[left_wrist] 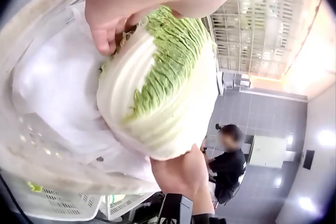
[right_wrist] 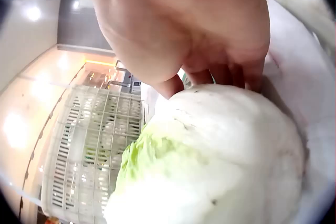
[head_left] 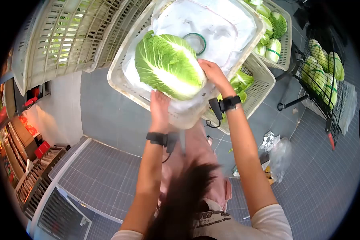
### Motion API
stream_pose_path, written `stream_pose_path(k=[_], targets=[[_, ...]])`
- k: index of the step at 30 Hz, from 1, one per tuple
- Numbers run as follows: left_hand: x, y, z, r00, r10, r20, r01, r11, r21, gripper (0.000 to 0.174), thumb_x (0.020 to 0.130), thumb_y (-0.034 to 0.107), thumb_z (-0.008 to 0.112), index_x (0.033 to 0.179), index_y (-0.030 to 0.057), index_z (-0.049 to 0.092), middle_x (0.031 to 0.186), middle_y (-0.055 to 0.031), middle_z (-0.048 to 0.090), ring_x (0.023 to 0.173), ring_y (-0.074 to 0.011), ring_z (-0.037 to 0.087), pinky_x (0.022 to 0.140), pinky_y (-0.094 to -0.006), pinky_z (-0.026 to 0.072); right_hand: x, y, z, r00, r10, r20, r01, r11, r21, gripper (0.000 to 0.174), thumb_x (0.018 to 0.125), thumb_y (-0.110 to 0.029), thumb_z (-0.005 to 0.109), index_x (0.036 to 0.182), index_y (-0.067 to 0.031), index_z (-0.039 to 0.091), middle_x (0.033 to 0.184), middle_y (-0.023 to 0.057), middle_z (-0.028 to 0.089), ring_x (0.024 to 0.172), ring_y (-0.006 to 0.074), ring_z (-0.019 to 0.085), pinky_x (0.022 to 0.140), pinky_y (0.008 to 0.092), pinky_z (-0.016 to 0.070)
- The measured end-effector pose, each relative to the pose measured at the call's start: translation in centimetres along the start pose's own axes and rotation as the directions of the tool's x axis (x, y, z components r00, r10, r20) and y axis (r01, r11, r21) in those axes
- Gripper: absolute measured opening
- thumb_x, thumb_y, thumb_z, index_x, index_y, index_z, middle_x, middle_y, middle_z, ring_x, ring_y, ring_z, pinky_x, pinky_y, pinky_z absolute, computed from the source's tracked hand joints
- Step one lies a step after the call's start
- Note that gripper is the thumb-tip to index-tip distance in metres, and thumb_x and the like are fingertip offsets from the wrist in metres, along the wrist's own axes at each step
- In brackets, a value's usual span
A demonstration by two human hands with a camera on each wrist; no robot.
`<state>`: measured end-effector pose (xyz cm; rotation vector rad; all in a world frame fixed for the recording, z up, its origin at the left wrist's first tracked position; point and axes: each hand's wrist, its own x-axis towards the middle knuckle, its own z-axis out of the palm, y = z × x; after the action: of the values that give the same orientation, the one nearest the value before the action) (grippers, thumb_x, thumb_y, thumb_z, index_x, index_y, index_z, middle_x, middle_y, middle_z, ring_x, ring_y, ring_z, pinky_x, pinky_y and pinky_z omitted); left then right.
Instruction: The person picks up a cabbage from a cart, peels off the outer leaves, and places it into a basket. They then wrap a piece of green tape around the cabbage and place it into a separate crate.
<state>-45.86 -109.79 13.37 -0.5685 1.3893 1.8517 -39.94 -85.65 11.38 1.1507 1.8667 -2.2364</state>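
Observation:
A large napa cabbage [head_left: 170, 66], with green leaves and a thick white base, is held between both hands over a white-lined plastic crate [head_left: 126, 91]. My left hand [head_left: 160, 107] grips its near side, and the left wrist view shows those fingers curled round the leafy part of the cabbage [left_wrist: 157, 87]. On the other side, my right hand [head_left: 215, 75] holds the white base end. In the right wrist view its fingers bend over the cabbage [right_wrist: 226, 129], fingertips partly hidden behind it. A roll of green-edged tape [head_left: 204, 43] lies on the white lining [head_left: 224, 24] beyond the cabbage.
Stacked crates [head_left: 60, 44] stand at the left. Another crate [head_left: 260, 90] with loose leaves sits below right; a further crate [head_left: 286, 60] holds banded cabbages. A black wire cart [head_left: 328, 116] carries more cabbages. A plastic bag [head_left: 282, 160] lies on the floor. Another person [left_wrist: 229, 163] appears in the background.

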Motion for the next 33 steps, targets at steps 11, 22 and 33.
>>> stream_pose_path(k=[11,22,33], targets=[[-0.6,4.8,-1.2,0.952,-0.063,0.301,0.078,0.996,-0.038,0.077,0.099,0.063,0.030,0.152,0.0073,0.020,0.155,-0.0133,0.031,0.140,-0.0290,0.035,0.114,-0.0475,0.0323,-6.7,-2.8,1.0,0.994,-0.038,0.105,0.041,0.999,-0.026,0.044,0.089,-0.018,0.070,0.128,-0.0023,0.057,0.115,0.0072,0.065,0.107,0.0160,0.059,0.096,0.0307,0.0459],[0.7,11.0,0.5,0.871,0.154,0.466,-0.316,0.902,0.294,0.064,0.102,0.042,0.046,0.152,0.0081,0.026,0.152,-0.0067,0.037,0.139,-0.0208,0.035,0.114,-0.0379,0.0278,-10.4,-6.1,2.8,0.992,0.034,-0.118,-0.013,0.985,0.172,0.046,0.086,0.008,0.060,0.131,0.0006,0.054,0.131,0.0063,0.058,0.120,0.0155,0.053,0.103,0.0294,0.0403],[0.1,11.2,-4.7,0.698,0.176,0.694,-0.714,0.233,0.660,0.059,0.092,0.020,0.057,0.147,0.0095,0.041,0.158,-0.0111,0.030,0.146,-0.0291,0.026,0.118,-0.0409,0.0232,-6.3,-2.1,0.7,0.949,-0.275,0.155,0.304,0.928,-0.215,0.049,0.087,0.005,0.059,0.135,-0.0043,0.053,0.129,0.0132,0.063,0.112,0.0170,0.059,0.095,0.0314,0.0473]])
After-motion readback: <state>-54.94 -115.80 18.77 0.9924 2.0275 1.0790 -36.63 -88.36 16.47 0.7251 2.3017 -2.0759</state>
